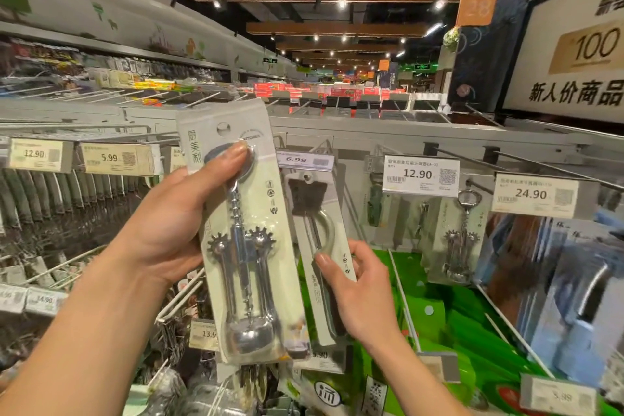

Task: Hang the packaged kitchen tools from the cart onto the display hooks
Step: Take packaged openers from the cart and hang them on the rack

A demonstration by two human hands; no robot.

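Behind both hands, supermarket display hooks carry price tags. Left hand grips a packaged corkscrew; right hand, just beside it, pinches a hanging peeler pack.

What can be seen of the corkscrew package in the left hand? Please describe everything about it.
The corkscrew package is a long pale card under clear plastic, with a round hang hole at the top. Inside lies a shiny metal winged corkscrew. The left hand holds it nearly upright, thumb on its front. It overlaps a second package held by the right hand.
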